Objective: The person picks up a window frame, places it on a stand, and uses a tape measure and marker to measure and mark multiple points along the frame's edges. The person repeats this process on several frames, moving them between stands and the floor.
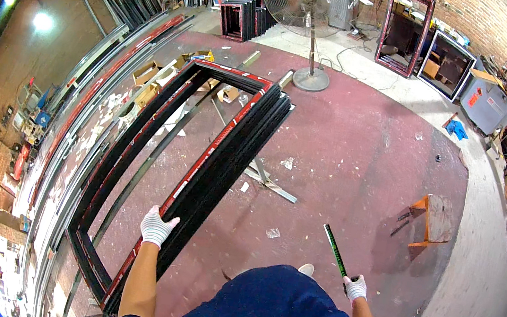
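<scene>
- Workshop floor (345,152): dark red, bordered by pale concrete; a standing fan (311,50) is placed beyond.
- Black frames (236,146), red-faced: stacked front-left of the wearer, well apart from the fan.
- Left hand (157,227), white-gloved: laid on the stack's right-hand long rail; whether the fingers are closed around it cannot be told.
- Right hand (355,287), white-gloved: closed on an apparent measuring tape (336,251), extended, green and black.
- Done, as judged: frames are joined and stacked.
- Left, as judged: the tape is not yet laid against any frame; further steps cannot be told.
</scene>
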`<state>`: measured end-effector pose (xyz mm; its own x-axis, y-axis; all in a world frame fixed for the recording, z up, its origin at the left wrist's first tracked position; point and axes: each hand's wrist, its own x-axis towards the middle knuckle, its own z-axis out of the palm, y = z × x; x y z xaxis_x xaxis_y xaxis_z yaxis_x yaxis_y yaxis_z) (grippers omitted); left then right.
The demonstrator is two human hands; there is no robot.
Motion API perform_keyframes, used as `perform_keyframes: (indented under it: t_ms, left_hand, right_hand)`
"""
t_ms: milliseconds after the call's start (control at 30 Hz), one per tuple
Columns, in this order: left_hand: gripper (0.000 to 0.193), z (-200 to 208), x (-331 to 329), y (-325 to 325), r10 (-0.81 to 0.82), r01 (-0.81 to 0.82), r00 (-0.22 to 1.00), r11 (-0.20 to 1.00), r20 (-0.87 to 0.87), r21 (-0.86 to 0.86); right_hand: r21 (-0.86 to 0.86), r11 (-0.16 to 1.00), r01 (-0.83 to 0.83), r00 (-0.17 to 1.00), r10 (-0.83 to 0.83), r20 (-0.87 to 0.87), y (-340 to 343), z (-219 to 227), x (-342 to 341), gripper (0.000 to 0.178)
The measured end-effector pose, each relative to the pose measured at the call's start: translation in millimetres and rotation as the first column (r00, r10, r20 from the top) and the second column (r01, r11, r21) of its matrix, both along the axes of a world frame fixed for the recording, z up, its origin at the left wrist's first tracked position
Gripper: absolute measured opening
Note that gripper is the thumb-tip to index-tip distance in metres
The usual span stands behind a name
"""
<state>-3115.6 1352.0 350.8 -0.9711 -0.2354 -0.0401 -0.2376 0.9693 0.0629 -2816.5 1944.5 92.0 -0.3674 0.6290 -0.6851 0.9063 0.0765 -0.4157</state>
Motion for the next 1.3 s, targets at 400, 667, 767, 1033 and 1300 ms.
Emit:
perform_keyframes:
  t_ms: [400, 667, 767, 1033, 1300]
  left_hand:
    - [0.066, -31.3, -96.3, -8.7, -0.194, 0.205, 0.979, 0.93, -0.066, 0.304]
    - [0.08, -46.0, -267.6, 104.6, -0.443, 0.198, 0.895, 0.506, 0.056, 0.839]
    - [0.077, -57.9, -312.7, 139.2, -0.465, -0.032, 0.88, 0.144, 0.096, 0.989]
    - [0.074, -72.9, -323.3, 157.6, -0.493, 0.054, 0.87, 0.045, -0.025, 0.998]
    - [0.072, -78.6, -331.7, 154.9, -0.546, 0.11, 0.837, 0.128, -0.022, 0.986]
  right_hand:
    - [-0.001, 0.997, 0.08, 0.996, -0.08, -0.027, 37.8, -12.1, -74.6, 0.046]
    - [-0.011, 0.942, 0.337, 0.927, -0.334, -0.17, -5.6, -4.1, -121.3, 0.035]
    - [0.011, 0.94, 0.341, 0.93, -0.335, -0.152, -29.8, 22.3, -142.1, 0.036]
    - [0.051, 0.881, 0.471, 0.881, -0.466, -0.079, -77.8, 19.6, -137.6, 0.038]
    - [0.145, 0.941, 0.306, 0.951, -0.31, 0.005, -44.9, 6.3, -155.1, 0.034]
